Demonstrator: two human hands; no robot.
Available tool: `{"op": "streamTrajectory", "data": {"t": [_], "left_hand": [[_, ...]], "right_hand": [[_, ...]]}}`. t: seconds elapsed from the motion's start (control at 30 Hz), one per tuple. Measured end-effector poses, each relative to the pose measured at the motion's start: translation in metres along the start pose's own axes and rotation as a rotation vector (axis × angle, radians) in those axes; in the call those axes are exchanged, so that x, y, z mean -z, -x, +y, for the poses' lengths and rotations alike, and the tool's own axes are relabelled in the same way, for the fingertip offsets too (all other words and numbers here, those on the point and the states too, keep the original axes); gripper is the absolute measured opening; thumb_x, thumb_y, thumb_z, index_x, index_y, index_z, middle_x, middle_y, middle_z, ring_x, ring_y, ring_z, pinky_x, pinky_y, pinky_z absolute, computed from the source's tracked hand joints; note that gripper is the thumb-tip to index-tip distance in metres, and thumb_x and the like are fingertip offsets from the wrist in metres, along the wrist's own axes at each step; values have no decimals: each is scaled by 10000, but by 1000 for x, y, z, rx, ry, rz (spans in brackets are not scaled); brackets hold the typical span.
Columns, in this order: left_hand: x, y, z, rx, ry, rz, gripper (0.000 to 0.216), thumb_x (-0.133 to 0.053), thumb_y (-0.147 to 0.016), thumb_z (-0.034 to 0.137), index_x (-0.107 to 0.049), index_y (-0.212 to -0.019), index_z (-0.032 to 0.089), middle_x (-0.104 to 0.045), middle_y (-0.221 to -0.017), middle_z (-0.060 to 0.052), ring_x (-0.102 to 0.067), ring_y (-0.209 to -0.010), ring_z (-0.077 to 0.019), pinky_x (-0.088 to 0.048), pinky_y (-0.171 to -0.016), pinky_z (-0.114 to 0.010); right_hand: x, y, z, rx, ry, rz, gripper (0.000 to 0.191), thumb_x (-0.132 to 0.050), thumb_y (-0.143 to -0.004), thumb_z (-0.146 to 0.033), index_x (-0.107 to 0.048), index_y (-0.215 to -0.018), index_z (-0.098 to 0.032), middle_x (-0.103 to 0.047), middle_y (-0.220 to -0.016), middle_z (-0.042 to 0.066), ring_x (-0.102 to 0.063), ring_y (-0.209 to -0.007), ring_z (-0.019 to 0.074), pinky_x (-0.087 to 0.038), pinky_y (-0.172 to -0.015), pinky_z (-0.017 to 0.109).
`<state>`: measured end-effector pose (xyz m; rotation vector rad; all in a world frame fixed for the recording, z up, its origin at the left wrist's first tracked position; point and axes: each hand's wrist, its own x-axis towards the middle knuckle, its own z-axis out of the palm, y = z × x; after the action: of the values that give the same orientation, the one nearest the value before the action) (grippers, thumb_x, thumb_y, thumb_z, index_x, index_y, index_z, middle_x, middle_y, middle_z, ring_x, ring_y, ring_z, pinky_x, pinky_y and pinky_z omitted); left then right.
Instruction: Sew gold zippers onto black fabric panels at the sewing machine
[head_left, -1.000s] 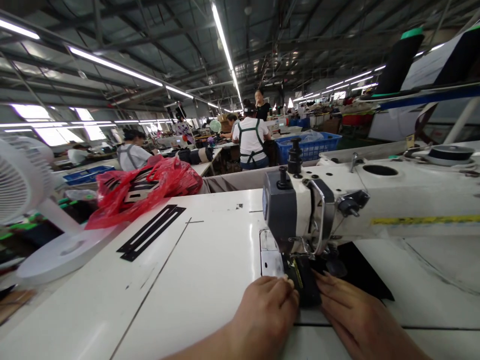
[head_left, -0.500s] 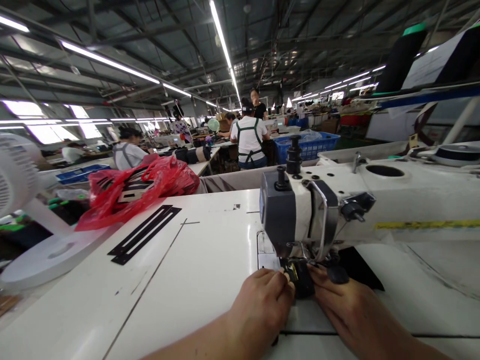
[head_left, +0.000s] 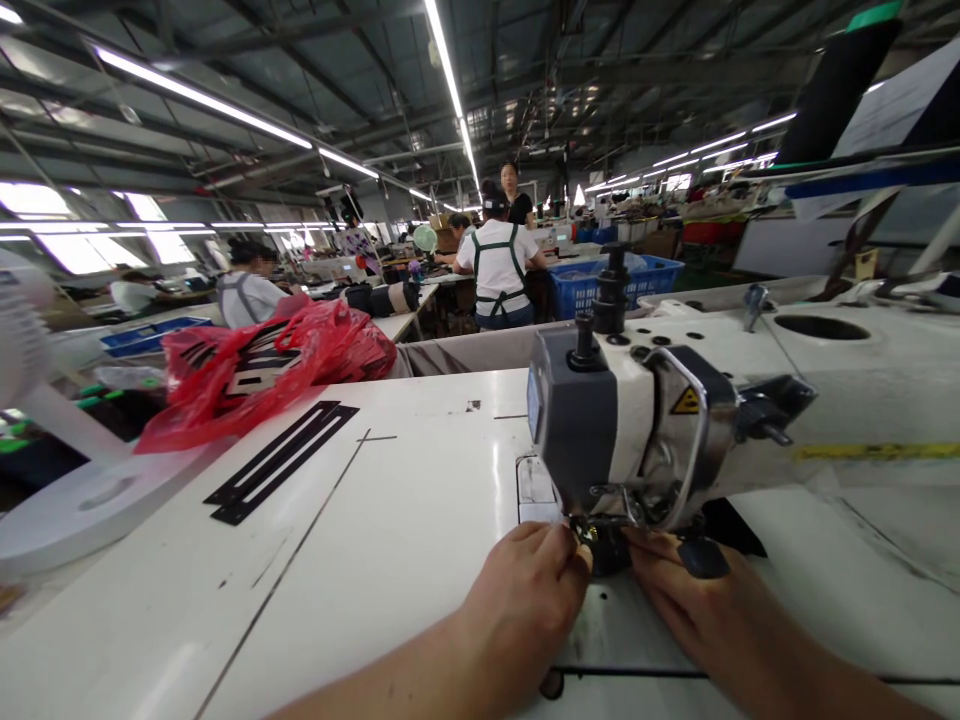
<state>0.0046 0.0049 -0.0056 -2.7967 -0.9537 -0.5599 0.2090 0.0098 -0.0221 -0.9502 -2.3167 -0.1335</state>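
Observation:
A small black fabric piece (head_left: 611,556) with gold zipper teeth along it lies at the needle area of the white and grey sewing machine (head_left: 574,430). My left hand (head_left: 529,592) is closed at its left edge, thumb and fingers pinched together by the gold teeth. On the other side my right hand (head_left: 709,605) has its fingers pressed together on the piece's right edge, partly behind a dark lever of the machine. The presser foot and the fingertips cover much of the piece. More black material (head_left: 735,527) lies behind my right hand, under the machine arm.
Black slotted strips (head_left: 281,462) lie on the white table (head_left: 390,560) to the left. Beyond them is a red plastic bag (head_left: 337,345) of cut pieces, beside a white fan (head_left: 67,430). A blue crate (head_left: 577,292) and several people at work stand further off.
The black piece has moved away from me, further under the machine head, and both hands have gone forward with it. The camera view has shifted slightly.

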Motion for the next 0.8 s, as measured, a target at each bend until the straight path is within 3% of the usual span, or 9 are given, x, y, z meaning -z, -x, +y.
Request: {"op": "streamTrajectory", "data": {"t": [0.33, 0.53, 0.8], "left_hand": [[-7, 0, -3, -1, 5, 10, 109, -478, -873, 146, -579, -860, 109, -595, -837, -82, -581, -803, -200, -533, -738, -344], [-11, -1, -5, 29, 24, 23, 116, -480, -872, 139, -589, -839, 116, -596, -790, -69, -580, -768, -190, -530, -718, -331], [-8, 2, -7, 41, 64, -9, 127, -479, -876, 153, -595, -908, 115, -610, -873, -86, -585, -848, -205, -517, -789, -347]], "right_hand": [[-1, -2, 2, 0, -17, 35, 330, -321, -887, -124, -644, -872, -190, -695, -815, 63, -656, -741, 176, -517, -645, 259], [-1, -2, 5, 16, 7, 8, 305, -332, -878, -135, -615, -782, -195, -662, -719, 43, -647, -682, 177, -509, -586, 254], [-3, 1, 9, -57, -54, -48, 289, -339, -859, -103, -615, -917, -170, -682, -871, 83, -656, -838, 204, -529, -709, 300]]}}
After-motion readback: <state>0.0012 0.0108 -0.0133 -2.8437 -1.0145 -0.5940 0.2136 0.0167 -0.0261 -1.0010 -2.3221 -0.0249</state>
